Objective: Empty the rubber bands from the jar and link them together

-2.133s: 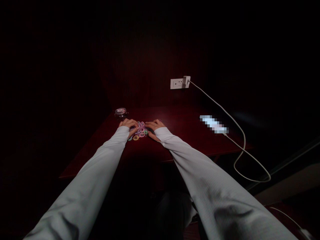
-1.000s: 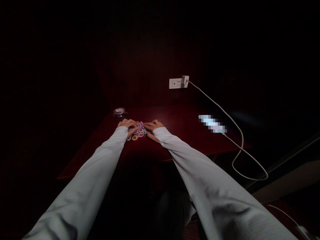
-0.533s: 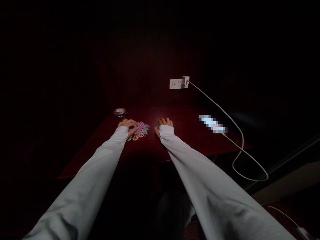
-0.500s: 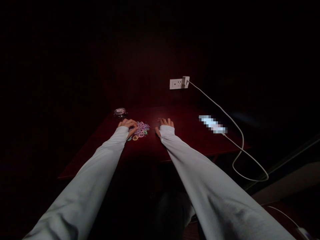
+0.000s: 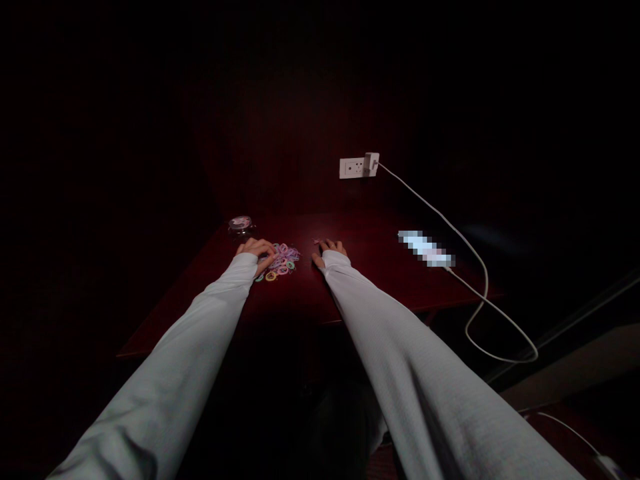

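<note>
A heap of small coloured hair ties (image 5: 284, 268), mostly lilac and pink with some green and yellow, lies on the dark red table. At its left side is my left hand (image 5: 256, 248), its fingers bent and thumb drawn in close to them; whatever is between the fingertips is hidden. To the right of the heap, apart from it, my right hand (image 5: 332, 249) is palm down on the table with fingers spread. A few small pink hair ties (image 5: 317, 241) lie by its fingertips, partly covered.
Behind my left hand stands a round clear container (image 5: 241, 225) with a printed lid. A phone (image 5: 425, 249), its screen blurred out, lies to the right. Its white cable (image 5: 486, 273) loops past the table (image 5: 200, 303) edge up to a charger (image 5: 371, 162) in the wall socket.
My right hand has shifted slightly, its fingers now lower and flatter near the small pink hair ties. My left hand and the heap look almost the same.
</note>
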`<state>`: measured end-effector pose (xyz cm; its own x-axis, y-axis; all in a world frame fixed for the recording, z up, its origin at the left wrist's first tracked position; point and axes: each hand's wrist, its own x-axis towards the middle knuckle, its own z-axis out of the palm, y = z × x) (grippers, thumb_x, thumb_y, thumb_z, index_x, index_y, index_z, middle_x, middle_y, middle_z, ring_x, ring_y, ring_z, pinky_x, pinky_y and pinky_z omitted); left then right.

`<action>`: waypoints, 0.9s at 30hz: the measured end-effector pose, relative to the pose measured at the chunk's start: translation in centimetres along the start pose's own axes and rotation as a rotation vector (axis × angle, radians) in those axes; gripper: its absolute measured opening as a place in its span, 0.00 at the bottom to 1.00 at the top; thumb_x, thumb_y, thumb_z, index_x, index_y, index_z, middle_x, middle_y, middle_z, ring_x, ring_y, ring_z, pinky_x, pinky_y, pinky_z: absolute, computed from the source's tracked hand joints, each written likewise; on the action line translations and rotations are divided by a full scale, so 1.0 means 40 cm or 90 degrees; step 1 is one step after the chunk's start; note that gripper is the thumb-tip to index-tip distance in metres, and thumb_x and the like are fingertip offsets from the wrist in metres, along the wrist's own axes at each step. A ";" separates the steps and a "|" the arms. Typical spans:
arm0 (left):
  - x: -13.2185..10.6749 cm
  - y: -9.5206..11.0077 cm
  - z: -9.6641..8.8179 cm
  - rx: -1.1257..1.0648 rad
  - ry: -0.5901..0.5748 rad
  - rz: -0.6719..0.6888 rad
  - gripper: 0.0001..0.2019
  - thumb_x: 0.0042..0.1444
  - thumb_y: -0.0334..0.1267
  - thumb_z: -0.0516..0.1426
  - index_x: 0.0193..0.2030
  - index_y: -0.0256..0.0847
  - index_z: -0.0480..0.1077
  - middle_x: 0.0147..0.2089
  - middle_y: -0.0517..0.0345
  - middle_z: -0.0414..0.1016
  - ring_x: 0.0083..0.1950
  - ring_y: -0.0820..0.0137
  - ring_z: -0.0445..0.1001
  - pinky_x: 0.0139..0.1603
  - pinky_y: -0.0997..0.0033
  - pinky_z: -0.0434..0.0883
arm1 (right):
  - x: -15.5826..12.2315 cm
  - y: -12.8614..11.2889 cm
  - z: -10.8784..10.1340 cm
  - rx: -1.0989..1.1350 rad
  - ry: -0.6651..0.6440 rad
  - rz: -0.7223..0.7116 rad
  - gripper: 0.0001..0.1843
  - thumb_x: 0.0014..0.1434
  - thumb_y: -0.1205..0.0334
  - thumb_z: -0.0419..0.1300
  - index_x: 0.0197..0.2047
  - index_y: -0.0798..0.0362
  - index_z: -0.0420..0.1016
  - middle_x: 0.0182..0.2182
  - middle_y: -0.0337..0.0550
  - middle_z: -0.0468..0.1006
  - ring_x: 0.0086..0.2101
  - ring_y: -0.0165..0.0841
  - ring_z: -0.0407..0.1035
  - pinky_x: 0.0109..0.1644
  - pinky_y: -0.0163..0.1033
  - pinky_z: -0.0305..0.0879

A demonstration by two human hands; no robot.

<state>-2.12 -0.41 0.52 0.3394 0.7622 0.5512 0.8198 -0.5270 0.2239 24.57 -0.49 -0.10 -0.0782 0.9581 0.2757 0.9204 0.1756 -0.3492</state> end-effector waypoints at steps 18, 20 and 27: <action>-0.003 -0.003 0.000 0.001 0.012 0.020 0.10 0.69 0.43 0.57 0.38 0.46 0.78 0.52 0.56 0.84 0.54 0.58 0.72 0.55 0.56 0.63 | -0.008 -0.015 -0.008 0.032 0.076 -0.168 0.28 0.65 0.62 0.57 0.67 0.57 0.76 0.66 0.57 0.74 0.62 0.52 0.59 0.65 0.57 0.64; -0.004 -0.003 -0.002 0.002 0.007 0.017 0.11 0.69 0.44 0.57 0.38 0.46 0.77 0.52 0.56 0.84 0.54 0.58 0.72 0.55 0.56 0.63 | -0.004 -0.024 -0.002 0.039 0.088 -0.235 0.28 0.64 0.64 0.57 0.66 0.56 0.76 0.65 0.54 0.76 0.60 0.51 0.61 0.64 0.56 0.64; -0.006 -0.008 0.005 0.011 0.011 0.014 0.10 0.69 0.44 0.57 0.39 0.47 0.78 0.53 0.56 0.84 0.55 0.58 0.73 0.55 0.56 0.63 | 0.016 -0.047 0.028 -0.003 0.083 -0.497 0.27 0.64 0.68 0.57 0.64 0.56 0.79 0.62 0.51 0.80 0.56 0.48 0.65 0.62 0.55 0.65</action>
<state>-2.37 -0.34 0.15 0.3492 0.7440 0.5696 0.8205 -0.5364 0.1976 22.37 0.06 -0.29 -0.6576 0.5235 0.5418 0.6191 0.7853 -0.0074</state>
